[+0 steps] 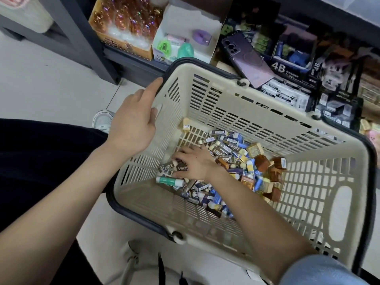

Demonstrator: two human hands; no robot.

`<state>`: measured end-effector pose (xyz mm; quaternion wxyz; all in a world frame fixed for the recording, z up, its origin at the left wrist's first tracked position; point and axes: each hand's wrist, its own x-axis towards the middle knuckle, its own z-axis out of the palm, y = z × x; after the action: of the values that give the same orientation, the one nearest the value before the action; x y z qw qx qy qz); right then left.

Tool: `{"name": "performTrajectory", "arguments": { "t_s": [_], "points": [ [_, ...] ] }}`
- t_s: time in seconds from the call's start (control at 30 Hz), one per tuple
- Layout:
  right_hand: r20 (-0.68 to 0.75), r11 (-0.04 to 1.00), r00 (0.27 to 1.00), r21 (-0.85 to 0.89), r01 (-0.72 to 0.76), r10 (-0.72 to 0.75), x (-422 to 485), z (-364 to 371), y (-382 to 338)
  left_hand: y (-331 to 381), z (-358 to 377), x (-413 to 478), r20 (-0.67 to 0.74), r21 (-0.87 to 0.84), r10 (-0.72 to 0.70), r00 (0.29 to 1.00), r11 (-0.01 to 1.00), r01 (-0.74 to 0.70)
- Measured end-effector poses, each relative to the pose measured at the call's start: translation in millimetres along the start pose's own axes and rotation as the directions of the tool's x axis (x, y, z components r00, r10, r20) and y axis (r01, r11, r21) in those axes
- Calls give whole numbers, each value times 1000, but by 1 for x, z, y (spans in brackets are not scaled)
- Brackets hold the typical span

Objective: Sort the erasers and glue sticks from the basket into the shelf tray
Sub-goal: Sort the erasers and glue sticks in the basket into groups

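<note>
A beige slotted basket (267, 124) with a dark rim sits in front of me. Its bottom holds a pile of small wrapped erasers (228, 145), brown cube erasers (265, 165) and one green-and-white glue stick (168, 180). My left hand (133, 124) grips the basket's left wall, index finger along the rim and thumb inside. Down in the basket, my right hand (195, 164) has its fingers curled round a few dark 2B erasers (174, 168) just above the glue stick. The shelf tray (287, 95) with boxed erasers lies beyond the basket's far right edge.
A purple phone (248, 58) lies on the shelf goods behind the basket. A white box (185, 44) of small toys and an orange box (125, 25) stand at the shelf's left. A dark shelf post (90, 44) rises at left; a shoe (102, 120) is on the floor.
</note>
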<state>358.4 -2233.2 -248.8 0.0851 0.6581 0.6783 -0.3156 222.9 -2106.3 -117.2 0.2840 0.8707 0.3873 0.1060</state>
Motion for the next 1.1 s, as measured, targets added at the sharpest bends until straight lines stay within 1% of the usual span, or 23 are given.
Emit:
{"name": "performTrajectory", "arguments": {
  "t_s": [0.07,0.17,0.23,0.3,0.37,0.4,0.47,0.5,0.63,0.7,0.77,0.8,0.87,0.93,0.97,1.0,1.07,1.1],
  "points": [
    [43,999,999,-37,-18,19,6,-1,-12,1,-1,-1,-4,6,-5,1000,1000,5],
    [141,989,990,-141,51,-31,16,-1,-34,2,-1,-1,3,16,-11,1000,1000,11],
    [175,976,983,-196,90,-56,20,-2,-43,2,-1,-1,8,18,-10,1000,1000,10],
    [168,974,983,-195,113,-80,17,-9,-44,2,-1,-1,11,24,-21,1000,1000,20],
    [147,988,985,-119,103,-85,4,-14,-35,2,0,-1,15,17,-29,999,999,29],
    [133,995,988,-58,83,-75,-8,-15,-26,1,-1,-1,17,7,-29,999,1000,29],
    [128,999,992,52,1,-8,-39,-16,-1,-1,-1,-1,18,-21,-23,1000,999,24],
    [137,997,990,72,-41,31,-57,-16,11,-2,-1,0,21,-35,-21,1000,999,22],
    [155,984,973,34,-178,170,-127,-12,46,-4,-1,2,37,-67,-17,999,998,19],
    [182,968,952,16,-251,244,-153,-11,57,-3,-1,2,33,-73,-19,999,997,21],
    [197,954,938,35,-296,284,-166,-13,61,-2,0,2,26,-60,-19,999,998,21],
    [168,954,943,38,-299,289,-166,-14,59,-2,0,2,22,-53,-20,1000,998,21],
    [23,968,969,42,-248,247,-151,-15,47,-2,0,2,23,-52,-18,1000,998,19],
    [-143,985,979,111,-129,144,-118,-9,28,-2,0,2,24,-56,-11,1000,998,13],
    [-188,988,979,145,-59,86,-98,-3,18,-2,0,2,22,-60,-10,1000,998,11],
    [-182,987,983,163,3,28,-77,4,7,-2,0,1,19,-64,-9,1000,998,10],
    [-70,985,996,160,71,-60,-39,19,-12,-3,0,1,18,-67,-10,1000,998,11],
    [-9,989,996,120,84,-84,-26,25,-19,-3,0,0,18,-65,-9,1000,998,10]
  ]
}}
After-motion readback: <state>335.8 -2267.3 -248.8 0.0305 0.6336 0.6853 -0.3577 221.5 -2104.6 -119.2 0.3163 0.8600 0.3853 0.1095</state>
